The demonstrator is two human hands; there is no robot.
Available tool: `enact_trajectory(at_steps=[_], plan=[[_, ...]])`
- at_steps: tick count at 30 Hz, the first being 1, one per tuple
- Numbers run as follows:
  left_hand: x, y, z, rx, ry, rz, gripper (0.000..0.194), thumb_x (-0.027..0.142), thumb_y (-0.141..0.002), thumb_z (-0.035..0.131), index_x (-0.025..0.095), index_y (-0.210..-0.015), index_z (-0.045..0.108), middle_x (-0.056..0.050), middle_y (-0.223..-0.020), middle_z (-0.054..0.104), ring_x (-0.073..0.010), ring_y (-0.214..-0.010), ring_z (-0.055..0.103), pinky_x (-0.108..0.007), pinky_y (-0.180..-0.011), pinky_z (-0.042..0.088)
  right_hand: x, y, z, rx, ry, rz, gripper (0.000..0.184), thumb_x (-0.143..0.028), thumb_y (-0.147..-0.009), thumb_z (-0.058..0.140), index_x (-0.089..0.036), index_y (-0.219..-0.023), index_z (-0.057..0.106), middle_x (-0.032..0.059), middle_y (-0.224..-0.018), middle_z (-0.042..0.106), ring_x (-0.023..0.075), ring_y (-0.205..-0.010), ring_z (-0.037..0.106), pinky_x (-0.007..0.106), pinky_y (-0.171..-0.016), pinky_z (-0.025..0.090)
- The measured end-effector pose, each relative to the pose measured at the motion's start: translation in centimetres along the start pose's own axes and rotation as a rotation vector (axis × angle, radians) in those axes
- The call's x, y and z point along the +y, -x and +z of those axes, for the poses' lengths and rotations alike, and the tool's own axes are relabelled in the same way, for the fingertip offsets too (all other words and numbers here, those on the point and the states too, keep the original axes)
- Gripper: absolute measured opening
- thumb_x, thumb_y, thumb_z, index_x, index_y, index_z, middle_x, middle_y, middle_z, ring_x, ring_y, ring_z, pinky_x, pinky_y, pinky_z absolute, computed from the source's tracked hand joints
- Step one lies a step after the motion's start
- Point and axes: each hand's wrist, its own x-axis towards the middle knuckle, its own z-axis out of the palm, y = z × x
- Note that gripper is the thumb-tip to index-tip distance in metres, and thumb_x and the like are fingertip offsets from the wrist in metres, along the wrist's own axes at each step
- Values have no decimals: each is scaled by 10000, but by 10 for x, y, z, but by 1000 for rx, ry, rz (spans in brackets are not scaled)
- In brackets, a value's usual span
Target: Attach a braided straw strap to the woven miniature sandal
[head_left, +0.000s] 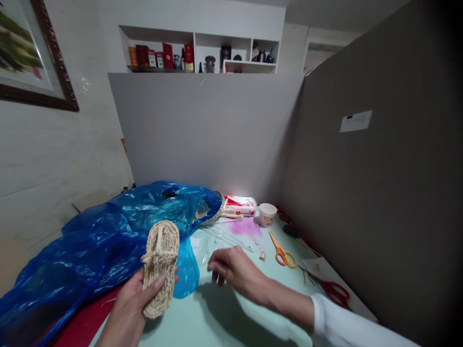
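My left hand (126, 308) is closed around a small woven straw sandal (160, 265) and holds it up over the near edge of the table, toe pointing away from me. My right hand (233, 270) reaches out low over the pale green table top (217, 318), fingers curled downward close to thin clear sticks (227, 238). Whether those fingers pinch anything is unclear. A white sleeve covers my right forearm.
A big blue plastic bag (101, 241) fills the left side and partly covers a woven basket (210, 212). Orange scissors (282, 253), red scissors (334, 291), a paper cup (267, 213) and a red-and-white packet (240, 205) lie toward the grey partition walls (361, 202).
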Motion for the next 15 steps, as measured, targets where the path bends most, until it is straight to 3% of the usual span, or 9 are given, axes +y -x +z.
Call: enact_trajectory(at_steps=[4, 6, 9, 15], plan=[[16, -33, 1, 21, -55, 169, 569, 266, -591, 883, 158, -1104, 662, -66, -948, 792, -242, -868, 736, -267, -743, 559, 13, -68, -23, 64, 218, -66, 296, -220, -1030, 395, -119, -937, 657, 45, -773, 719, 132, -665, 689, 254, -670, 533], [23, -50, 1, 22, -60, 230, 551, 283, -598, 874, 140, -1091, 673, -75, -936, 792, -228, -853, 731, -262, -740, 545, 17, -103, -26, 68, 347, -122, 214, -287, -1007, 508, -132, -1018, 655, 53, -941, 705, 172, -846, 684, 356, -790, 554], [30, -77, 0, 16, -64, 264, 564, 297, -572, 879, 114, -1067, 680, -97, -909, 790, -257, -870, 727, -307, -771, 533, 24, -149, -25, 22, 526, -186, 274, -330, -952, 614, -159, -1167, 618, 79, -1175, 638, 221, -1021, 640, 435, -875, 544], [32, -132, -5, 52, -46, 369, 548, 294, -543, 882, 117, -1024, 686, -62, -839, 778, -253, -847, 711, -340, -805, 509, 41, -195, -32, 51, 797, -175, 306, -328, -956, 605, -160, -1212, 598, 102, -1237, 606, 236, -1061, 621, 446, -897, 534]])
